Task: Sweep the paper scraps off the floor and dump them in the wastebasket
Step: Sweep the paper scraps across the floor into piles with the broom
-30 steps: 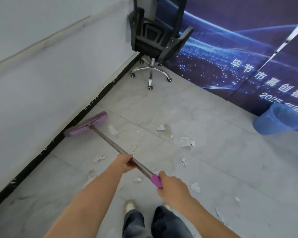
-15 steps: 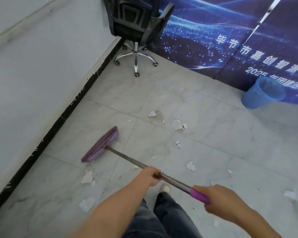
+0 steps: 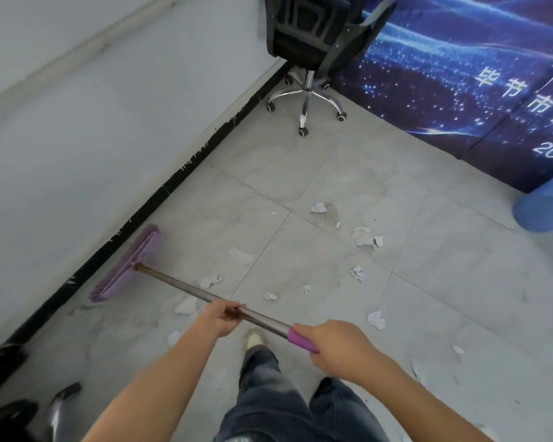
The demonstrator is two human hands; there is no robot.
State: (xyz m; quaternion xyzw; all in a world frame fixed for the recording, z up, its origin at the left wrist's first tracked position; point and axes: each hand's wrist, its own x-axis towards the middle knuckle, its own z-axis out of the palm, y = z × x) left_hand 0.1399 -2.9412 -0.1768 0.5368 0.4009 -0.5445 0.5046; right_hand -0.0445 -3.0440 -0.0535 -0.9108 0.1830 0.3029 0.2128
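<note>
A: By the left wall, what's there?
B: Purple broom (image 3: 126, 264) head, low beside the black skirting (image 3: 172, 186).
A: Hands?
B: Apart on the pole. Left hand (image 3: 219, 319) curls round the bare metal midway; right hand (image 3: 336, 344) grips the purple end.
A: Beyond them?
B: Chair (image 3: 313, 43) in the far corner.
A: Scraps?
B: Scraps (image 3: 364, 237) are scattered over the floor (image 3: 460, 282), some near the pole, others mid-room.
A: Bin?
B: Blue bin (image 3: 546, 205) at the right edge, by the banner (image 3: 444, 74), well apart from the broom.

Single head-worn wide-angle view, angled forward and down over the floor (image 3: 396, 298) toward a corner.
</note>
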